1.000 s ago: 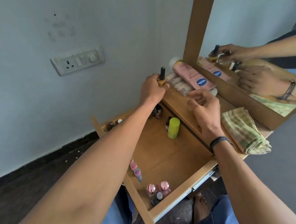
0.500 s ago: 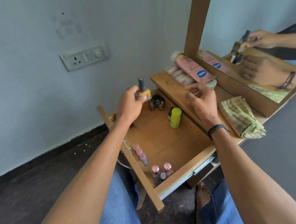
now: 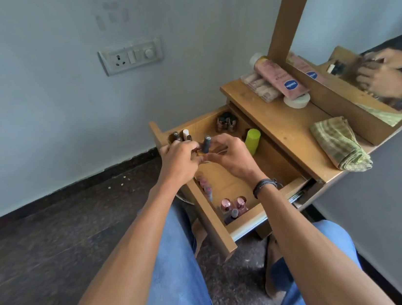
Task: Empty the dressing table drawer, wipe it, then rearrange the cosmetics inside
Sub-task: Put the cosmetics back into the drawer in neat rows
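Note:
The open wooden drawer [image 3: 248, 219] holds small bottles in its corners: a dark group [image 3: 181, 135] at the far left, another [image 3: 226, 122] at the far right, pink-capped ones [image 3: 233, 205] at the near front, and tubes [image 3: 205, 186] along the left wall. A lime-green tube [image 3: 252, 140] lies by the right wall. Above the drawer's far half, my left hand [image 3: 179, 161] pinches a nail polish bottle [image 3: 206, 144] with a dark cap and yellow body. My right hand [image 3: 230, 160] meets it, fingertips curled at the bottle's base.
On the dressing table top [image 3: 283, 126] lie a pink lotion bottle [image 3: 277, 78], a clear pack [image 3: 259, 89], a white jar [image 3: 297, 100] and a folded green checked cloth [image 3: 339, 145]. The mirror [image 3: 356, 16] stands behind. A wall socket [image 3: 131, 56] is to the left.
My left hand carried the nail polish bottle from the table top down over the drawer. My right hand left the table edge and joined it at the bottle.

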`<action>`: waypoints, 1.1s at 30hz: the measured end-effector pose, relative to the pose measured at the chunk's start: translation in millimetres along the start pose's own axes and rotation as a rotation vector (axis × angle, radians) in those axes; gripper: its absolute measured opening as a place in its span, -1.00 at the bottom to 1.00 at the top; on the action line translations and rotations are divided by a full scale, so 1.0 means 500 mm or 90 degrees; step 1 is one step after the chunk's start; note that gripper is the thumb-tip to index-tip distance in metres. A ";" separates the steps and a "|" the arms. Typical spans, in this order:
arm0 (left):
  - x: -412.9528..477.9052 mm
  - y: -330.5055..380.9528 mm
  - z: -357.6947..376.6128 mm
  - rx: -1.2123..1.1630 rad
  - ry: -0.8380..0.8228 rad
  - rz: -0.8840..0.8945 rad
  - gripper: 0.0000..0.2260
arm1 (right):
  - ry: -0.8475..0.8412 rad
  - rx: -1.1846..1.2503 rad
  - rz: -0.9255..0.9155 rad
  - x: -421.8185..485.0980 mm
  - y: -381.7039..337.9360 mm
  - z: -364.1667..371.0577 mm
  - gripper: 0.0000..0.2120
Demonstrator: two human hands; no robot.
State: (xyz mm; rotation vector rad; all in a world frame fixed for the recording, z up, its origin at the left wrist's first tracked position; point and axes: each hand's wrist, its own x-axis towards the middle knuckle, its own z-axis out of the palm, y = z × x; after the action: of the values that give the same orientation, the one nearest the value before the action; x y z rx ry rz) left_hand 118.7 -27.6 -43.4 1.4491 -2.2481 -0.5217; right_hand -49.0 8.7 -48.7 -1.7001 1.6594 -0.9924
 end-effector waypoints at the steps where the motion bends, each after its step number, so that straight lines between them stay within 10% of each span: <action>1: -0.002 0.000 0.003 0.004 -0.002 -0.001 -0.74 | -0.006 0.003 0.007 -0.002 0.004 -0.003 -0.76; 13: -0.023 -0.028 -0.003 -0.160 0.254 -0.150 -0.61 | -0.074 -0.097 0.053 0.022 0.066 0.022 -0.87; 33: -0.025 -0.043 0.042 -0.227 0.331 -0.198 -0.54 | -0.086 -0.136 0.069 0.138 0.057 0.100 -0.76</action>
State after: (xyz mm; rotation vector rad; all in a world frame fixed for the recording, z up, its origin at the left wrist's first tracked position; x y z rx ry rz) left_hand 128.4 -22.8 -74.0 1.5312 -1.4586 -0.5305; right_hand -27.6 -66.9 -91.8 -1.7478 1.7986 -0.6538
